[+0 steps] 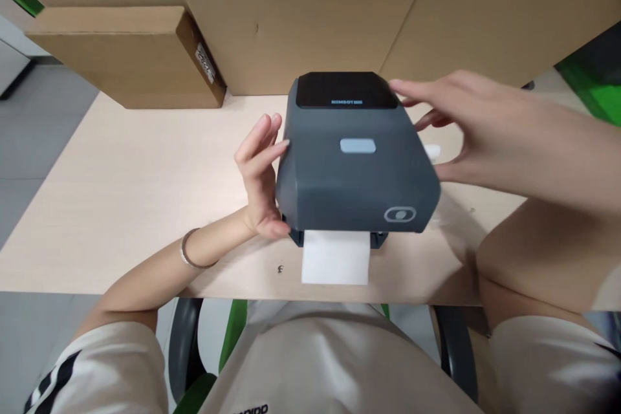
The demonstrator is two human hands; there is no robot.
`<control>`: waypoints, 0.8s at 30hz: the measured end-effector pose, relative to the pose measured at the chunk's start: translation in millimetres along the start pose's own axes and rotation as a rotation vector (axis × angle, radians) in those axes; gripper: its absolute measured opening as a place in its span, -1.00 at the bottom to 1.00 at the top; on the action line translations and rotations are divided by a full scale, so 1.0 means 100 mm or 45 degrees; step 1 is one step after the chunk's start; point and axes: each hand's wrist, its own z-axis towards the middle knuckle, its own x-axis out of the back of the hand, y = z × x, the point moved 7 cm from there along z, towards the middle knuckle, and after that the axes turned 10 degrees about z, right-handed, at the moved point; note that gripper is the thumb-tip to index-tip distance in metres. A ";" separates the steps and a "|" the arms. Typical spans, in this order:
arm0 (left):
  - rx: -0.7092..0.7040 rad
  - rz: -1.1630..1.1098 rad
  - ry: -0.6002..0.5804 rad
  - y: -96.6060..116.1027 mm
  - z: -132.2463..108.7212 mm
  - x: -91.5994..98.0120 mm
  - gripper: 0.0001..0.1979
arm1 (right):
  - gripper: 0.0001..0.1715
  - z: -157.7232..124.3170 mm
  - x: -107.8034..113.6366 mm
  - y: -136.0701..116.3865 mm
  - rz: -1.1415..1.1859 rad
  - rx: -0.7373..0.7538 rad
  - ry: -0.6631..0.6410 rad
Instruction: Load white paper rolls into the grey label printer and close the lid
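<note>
Through the head camera I have a dark slate-grey printer (pixel 359 184) in the middle of the surface (pixel 145 187), close to the person's edge, with a hand at each side. Its shell is smooth and matte, with bevelled corners and a front that looks broader than the back. A glossy black panel (pixel 320 85) covers the far end of the top, lettered "NIIMBOT" in pale blue (the smaller marks after it are too fine for me to read). Nearer the middle I see a pale blue, round-cornered rectangle (pixel 358 146), and by the front right corner a light outlined emblem (pixel 400 215) shaped a little like an eye. A plain white strip of paper (pixel 334 260) sticks out from under the front edge and lies toward the person, with black parts of the base (pixel 379 240) showing beside it. The left hand (pixel 262 180) stands against the left flank, fingers wide, thumb low by the front corner. The right hand (pixel 466 118) meets the right side, its thumb and fingers well apart, fingertips at the edge of the panel; I cannot tell how firmly either presses. A cardboard box (pixel 104 65) sits at the far left.
</note>
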 end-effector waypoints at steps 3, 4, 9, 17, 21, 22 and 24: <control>-0.329 0.005 0.106 0.13 -0.05 0.03 -0.13 | -0.28 0.06 0.20 0.05 0.110 0.084 0.086; -0.347 0.037 0.103 0.15 -0.06 0.03 -0.22 | -0.51 0.08 0.25 0.06 0.171 0.082 0.152; -0.317 0.218 -0.141 0.36 -0.06 -0.01 -0.56 | -0.63 0.27 0.23 0.09 0.565 0.005 0.468; -0.451 0.203 -0.204 0.66 0.00 0.01 -0.67 | -0.68 0.43 0.05 0.23 0.857 0.031 0.589; -0.469 0.266 -0.191 0.65 -0.02 0.02 -0.66 | -0.33 0.42 0.05 0.36 0.870 0.012 0.511; -0.465 0.295 -0.182 0.65 -0.03 0.02 -0.65 | -0.25 0.43 0.03 0.39 0.882 -0.001 0.481; -0.446 0.362 -0.161 0.66 -0.03 0.04 -0.62 | -0.10 0.46 -0.01 0.43 0.911 -0.006 0.397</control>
